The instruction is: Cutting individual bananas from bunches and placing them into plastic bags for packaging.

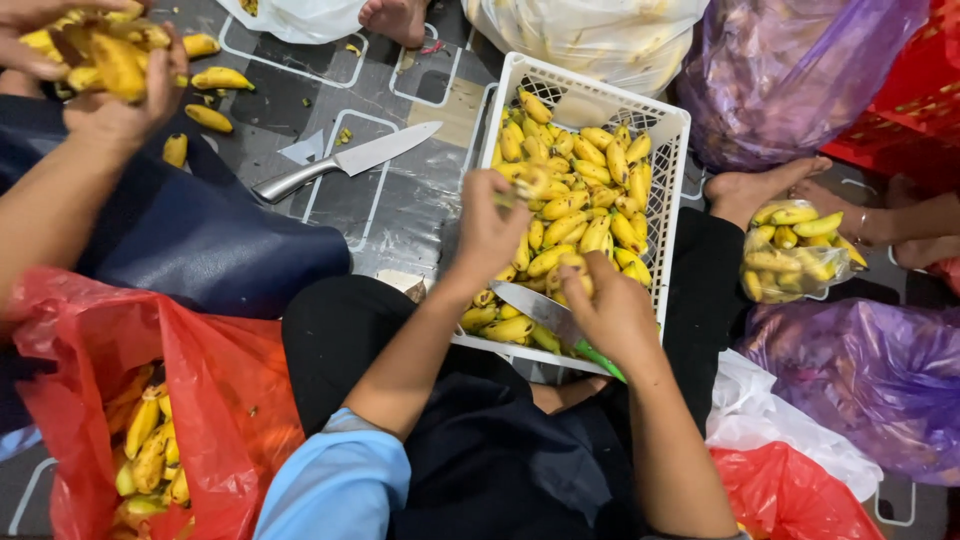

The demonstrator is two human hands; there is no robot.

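A white plastic basket (672, 170) full of small yellow bananas (575, 200) stands in front of my knees. Over its near-left side my left hand (490, 225) pinches a small banana. My right hand (612, 308) is at the basket's near edge, holding a green-handled knife (545, 310) and a banana; the blade points left across the fruit. My legs in black trousers frame the basket.
A steel knife (345, 162) lies on the patterned floor mat to the left. A person's hands at top left hold a banana bunch (100, 50). Another person's hand at right grips a clear bag of bananas (795, 252). A red bag of bananas (150, 440) and purple bags (860, 370) surround me.
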